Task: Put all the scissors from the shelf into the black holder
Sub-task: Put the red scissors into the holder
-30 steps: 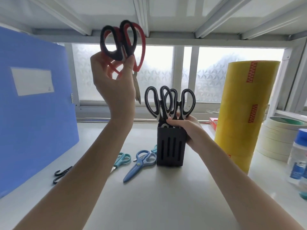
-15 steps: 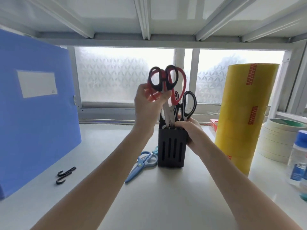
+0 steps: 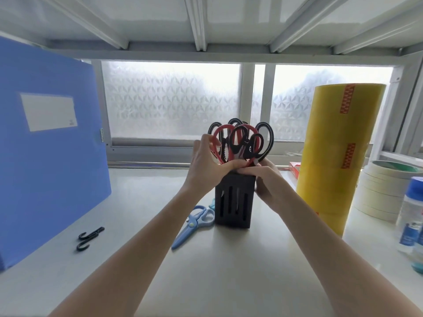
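At far left a smooth blue plastic file box (image 3: 48, 143) stood upright on the pale, glossy shelf (image 3: 217, 271), with two small black hooks (image 3: 90, 238) lying before it. Near centre, blue plastic-handled scissors (image 3: 194, 224) lay flat just left of the holder, a teal pair partly hidden behind them. The left hand (image 3: 207, 167) had its fingers closed on the red and black scissors (image 3: 238, 143), blades already down inside the slotted, box-shaped black holder (image 3: 234, 200) among black-handled pairs. The right hand (image 3: 266, 183) wrapped the holder's right side, steadying it. The step looked like seating this pair; next would likely be letting go and reaching for the blue ones. At right stood a tall glossy yellow tape stack (image 3: 341, 154).
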